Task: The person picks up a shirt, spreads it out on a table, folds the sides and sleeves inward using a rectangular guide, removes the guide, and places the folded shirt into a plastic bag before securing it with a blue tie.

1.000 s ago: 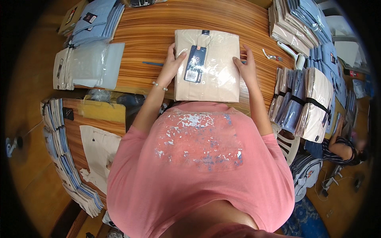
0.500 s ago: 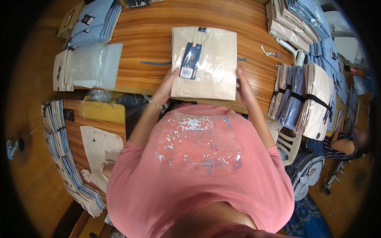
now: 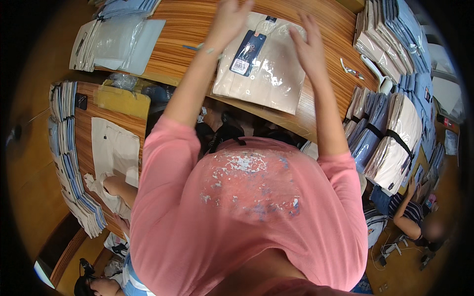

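A stack of cream folded garments in clear plastic lies slightly turned on the wood-grain table in front of me. On its top a navy hang tag with a white label hangs from a cord loop. My left hand is raised past the pack's far left corner, fingers apart and partly cut off by the upper edge of view. Over the far right side hovers my right hand, fingers spread, gripping nothing. The end of a blue strap sticks out left of the pack, beside my left wrist.
Bundles of bagged garments with black bands stand at the right, near a white-handled tool. Clear plastic bags lie at the far left. A side table holds garment stacks and cream trousers. Other people sit on both sides.
Both hands have let go of the pack's sides and moved up and away from me. The pack now sits rotated a little, and the view has shifted.
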Available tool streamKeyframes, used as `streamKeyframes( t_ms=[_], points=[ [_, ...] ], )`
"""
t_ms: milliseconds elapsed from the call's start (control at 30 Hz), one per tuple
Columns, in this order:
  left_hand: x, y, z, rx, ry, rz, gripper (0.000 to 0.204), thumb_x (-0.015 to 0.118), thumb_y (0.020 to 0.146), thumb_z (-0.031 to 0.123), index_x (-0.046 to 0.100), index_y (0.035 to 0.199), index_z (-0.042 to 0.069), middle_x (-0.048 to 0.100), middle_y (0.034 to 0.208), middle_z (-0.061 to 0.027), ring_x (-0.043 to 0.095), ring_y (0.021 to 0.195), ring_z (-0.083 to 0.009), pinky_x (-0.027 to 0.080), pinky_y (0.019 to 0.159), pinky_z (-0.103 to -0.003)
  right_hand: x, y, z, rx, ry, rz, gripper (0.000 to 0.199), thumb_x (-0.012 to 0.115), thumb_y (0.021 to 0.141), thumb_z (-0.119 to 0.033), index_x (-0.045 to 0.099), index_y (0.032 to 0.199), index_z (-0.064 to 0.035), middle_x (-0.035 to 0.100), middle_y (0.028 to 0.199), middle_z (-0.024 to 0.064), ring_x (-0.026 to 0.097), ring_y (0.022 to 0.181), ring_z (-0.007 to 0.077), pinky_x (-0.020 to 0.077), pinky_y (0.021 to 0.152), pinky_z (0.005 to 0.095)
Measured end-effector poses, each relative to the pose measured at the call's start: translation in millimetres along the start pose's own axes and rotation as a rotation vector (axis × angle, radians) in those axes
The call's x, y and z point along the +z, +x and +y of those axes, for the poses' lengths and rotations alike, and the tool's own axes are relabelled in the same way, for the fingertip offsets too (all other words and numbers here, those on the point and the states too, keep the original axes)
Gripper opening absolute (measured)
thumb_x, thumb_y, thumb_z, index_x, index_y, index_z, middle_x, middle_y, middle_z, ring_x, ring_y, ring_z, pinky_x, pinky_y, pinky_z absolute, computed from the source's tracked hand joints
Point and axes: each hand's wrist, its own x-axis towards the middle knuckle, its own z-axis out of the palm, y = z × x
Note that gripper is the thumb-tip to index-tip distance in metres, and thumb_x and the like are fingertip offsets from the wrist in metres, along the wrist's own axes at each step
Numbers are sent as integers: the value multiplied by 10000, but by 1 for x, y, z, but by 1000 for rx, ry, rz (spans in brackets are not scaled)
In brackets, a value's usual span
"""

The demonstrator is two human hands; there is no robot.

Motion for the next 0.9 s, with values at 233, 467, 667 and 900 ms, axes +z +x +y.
streamKeyframes(
  t_ms=[233,467,667,900],
  points=[
    [75,-30,-9,-25,551,-200,385,379,905,333,535,1222,179,467,1295,-120,282,1291,-348,127,990,-661,84,4,44,188,-594,75,417,367,904,-369,503,1257,-194,385,1339,206,185,1301,446,44,949,716],
    [68,-48,-16,-64,513,-179,356,426,882,278,578,1163,122,479,1261,-151,312,1265,-350,134,1026,-596,96,-10,39,131,-640,113,388,382,907,-337,505,1258,-229,396,1348,144,224,1295,417,83,937,717],
    [68,-42,-8,-101,521,-194,344,434,872,244,581,1143,91,478,1248,-155,334,1245,-340,142,1036,-570,100,-8,45,132,-615,96,384,376,910,-334,509,1253,-226,398,1346,150,228,1293,421,77,939,713],
    [77,-45,-16,-117,560,-204,343,436,873,235,575,1155,97,474,1256,-138,317,1257,-327,138,1046,-554,102,-8,50,152,-567,83,383,382,908,-329,516,1247,-213,403,1341,158,219,1296,421,67,938,710]
  ],
)
